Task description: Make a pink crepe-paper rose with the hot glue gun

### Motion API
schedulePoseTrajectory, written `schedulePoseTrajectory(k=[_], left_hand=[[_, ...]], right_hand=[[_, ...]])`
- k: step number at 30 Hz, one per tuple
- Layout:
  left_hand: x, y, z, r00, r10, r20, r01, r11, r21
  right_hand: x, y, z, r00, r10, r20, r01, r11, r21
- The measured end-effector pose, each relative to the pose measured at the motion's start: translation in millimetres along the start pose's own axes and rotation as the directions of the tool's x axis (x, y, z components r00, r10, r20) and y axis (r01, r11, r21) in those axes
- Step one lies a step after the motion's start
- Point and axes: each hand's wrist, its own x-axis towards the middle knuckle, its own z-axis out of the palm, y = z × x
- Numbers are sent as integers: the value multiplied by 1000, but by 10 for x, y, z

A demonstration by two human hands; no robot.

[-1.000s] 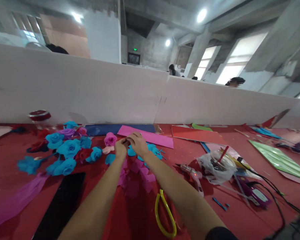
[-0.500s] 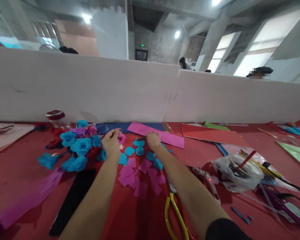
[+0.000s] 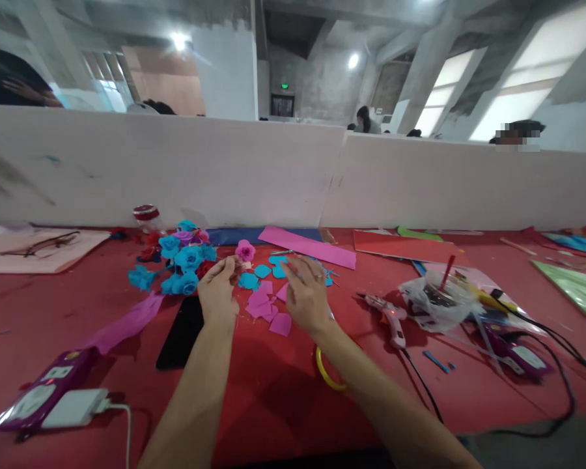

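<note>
My left hand (image 3: 219, 286) is closed in a pinch below a small pink paper flower (image 3: 245, 251), whose stem it seems to hold. Over the cut paper pieces, my right hand (image 3: 306, 293) has its fingers apart and holds nothing that I can make out. Blue petals (image 3: 249, 281) and pink petals (image 3: 280, 324) lie on the red table between the hands. A metal tool (image 3: 282, 252) rests just behind them, beside a pink paper strip (image 3: 307, 245). Yellow-handled pliers (image 3: 326, 371) are partly hidden under my right forearm.
Blue, purple and red flowers (image 3: 188, 257) and a black phone (image 3: 180, 335) are at the left, with a purple power strip (image 3: 43, 391) nearer. Rightward lie a pink glue gun (image 3: 388, 316) with its cord and a bagged cup (image 3: 439, 296). A white partition (image 3: 176, 169) stands behind.
The metal tool that my right hand was at now lies on the table. My right hand has opened and come back over the petals. The view has shifted, showing more of the table's near side.
</note>
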Motion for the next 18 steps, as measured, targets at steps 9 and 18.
schedulePoseTrajectory(k=[9, 18], left_hand=[[-183, -145, -93, 987, -105, 126, 105, 994, 3], [-151, -527, 22, 993, -51, 107, 56, 997, -45]], right_hand=[[-86, -84, 104, 995, 21, 95, -34, 991, 131], [-208, 113, 181, 975, 172, 142, -196, 965, 172]])
